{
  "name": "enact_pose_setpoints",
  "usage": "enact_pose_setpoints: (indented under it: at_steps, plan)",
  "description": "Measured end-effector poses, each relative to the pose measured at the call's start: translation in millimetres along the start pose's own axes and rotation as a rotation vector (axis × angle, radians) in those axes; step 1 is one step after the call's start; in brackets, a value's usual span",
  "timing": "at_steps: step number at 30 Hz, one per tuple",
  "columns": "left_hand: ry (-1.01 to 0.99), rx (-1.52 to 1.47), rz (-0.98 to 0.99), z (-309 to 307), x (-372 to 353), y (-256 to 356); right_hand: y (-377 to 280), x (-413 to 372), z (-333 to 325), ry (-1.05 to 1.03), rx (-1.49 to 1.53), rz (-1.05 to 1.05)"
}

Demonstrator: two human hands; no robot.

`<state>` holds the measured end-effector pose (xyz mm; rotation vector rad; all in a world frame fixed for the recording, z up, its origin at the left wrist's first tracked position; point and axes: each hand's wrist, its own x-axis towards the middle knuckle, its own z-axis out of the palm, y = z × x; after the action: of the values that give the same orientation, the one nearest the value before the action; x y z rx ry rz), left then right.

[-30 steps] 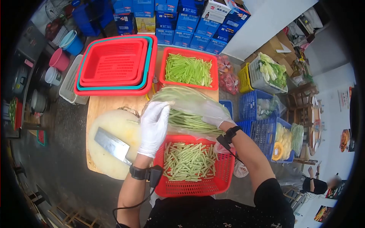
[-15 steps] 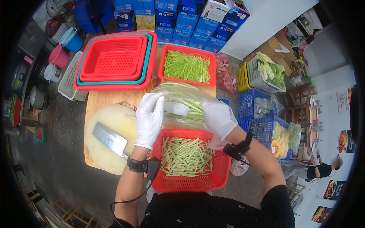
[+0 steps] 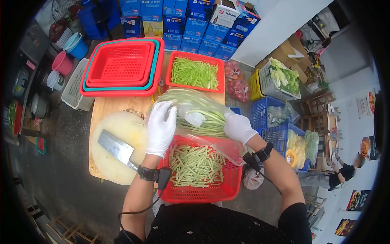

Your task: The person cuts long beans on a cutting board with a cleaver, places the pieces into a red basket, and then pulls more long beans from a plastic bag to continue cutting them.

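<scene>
A clear plastic bag of long green beans lies across the middle of the table, between my two white-gloved hands. My left hand is at the bag's left end, its fingers bent and closed on the film. At the other end my right hand grips the bag, its fingertips partly hidden by the plastic. Loose film hangs over a red basket that holds cut bean pieces. Left of my left hand, a cleaver rests on a round cutting board.
Behind the bag stands a red basket of cut green stalks. Nested red and teal baskets sit at the table's back left. Blue crates of vegetables stand on the right, and a person is farther off. Blue boxes are stacked behind.
The bag now lies flatter and more spread out, with its beans showing more fully. My right hand has shifted slightly down and right; the bag's loose film now drapes over the front basket's edge.
</scene>
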<state>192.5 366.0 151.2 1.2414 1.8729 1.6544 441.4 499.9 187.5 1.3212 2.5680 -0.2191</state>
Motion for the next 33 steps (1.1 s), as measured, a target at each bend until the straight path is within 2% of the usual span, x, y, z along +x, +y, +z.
enact_pose_setpoints:
  at_steps: [2, 4, 6, 8, 10, 11, 13, 14, 16, 17, 20, 21, 22, 24, 28, 30, 31, 33]
  plan:
    - [0.006, 0.253, 0.157, 0, -4, 5, 2, -2, -7, -0.177, 0.021, 0.016]
    - [0.033, 0.355, 0.211, -5, -13, 18, -4, -16, -24, -0.127, 0.061, 0.011]
    - [0.024, 0.594, 0.518, -7, -25, 35, -1, -23, -27, -0.081, 0.102, 0.02]
    - [-0.242, 0.412, 0.619, 8, -47, 27, 7, -18, -24, -0.135, 0.102, -0.018]
    - [-0.272, 0.366, 0.394, 25, -60, 27, 0, -18, -34, -0.181, 0.115, -0.019]
    - [-0.274, 0.367, 0.396, 29, -60, 19, -3, -20, -35, -0.237, 0.129, -0.017]
    - [-0.132, 0.509, 0.348, 35, -52, -2, -1, -25, -34, -0.236, 0.153, -0.029]
    - [-0.137, 0.503, 0.353, 36, -48, -13, 2, -28, -33, -0.237, 0.174, -0.047]
    - [-0.285, 0.453, 0.446, 25, -39, -28, 6, -32, -38, -0.247, 0.174, -0.014]
    - [-0.269, 0.489, 0.513, 17, -34, -29, 9, -32, -43, -0.249, 0.172, 0.014]
    - [-0.303, 0.639, 0.548, -4, -18, -25, 15, -40, -66, -0.273, 0.173, 0.044]
    - [-0.27, 0.609, 0.562, -7, -15, -29, 19, -41, -67, -0.239, 0.244, 0.03]
    - [-0.27, 0.612, 0.566, -10, -15, -32, 23, -42, -69, -0.236, 0.247, 0.03]
    - [-0.279, 0.604, 0.555, -13, -17, -33, 25, -46, -76, -0.214, 0.435, -0.038]
    - [-0.232, 0.659, 0.521, -17, -1, -36, 13, -63, -97, -0.152, 0.374, -0.08]
    - [-0.14, 0.662, 0.506, -19, 15, -44, 12, -72, -101, -0.278, 0.56, -0.029]
    - [-0.172, 0.692, 0.471, -21, 19, -44, 13, -76, -99, -0.28, 0.557, -0.034]
    - [-0.173, 0.681, 0.458, -24, 24, -47, 23, -83, -90, -0.194, 0.553, -0.129]
